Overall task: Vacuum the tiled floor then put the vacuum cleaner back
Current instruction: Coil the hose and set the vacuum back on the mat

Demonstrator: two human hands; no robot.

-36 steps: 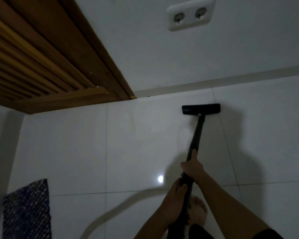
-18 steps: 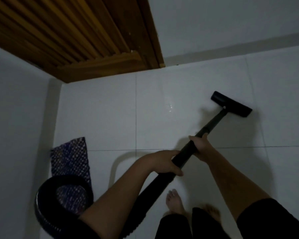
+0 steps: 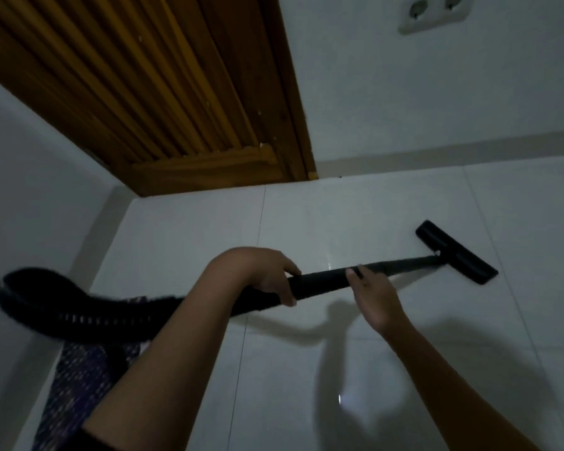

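Note:
A black vacuum wand runs almost level across the view. Its flat floor nozzle rests on the white tiled floor at the right, near the wall. My left hand is wrapped around the wand's thick rear end. My right hand holds the wand further forward from below, thumb on top. Behind my left hand the ribbed black hose loops to the left and is blurred. The vacuum's body is out of view.
A slatted wooden door fills the upper left, its frame meeting the floor. A white double socket sits on the wall at the top right. A dark patterned mat lies by the left wall under the hose.
The wand has swung from steep to nearly level and the nozzle has slid to the right. The hose loop has risen at the left. The view has tilted up, showing the socket again.

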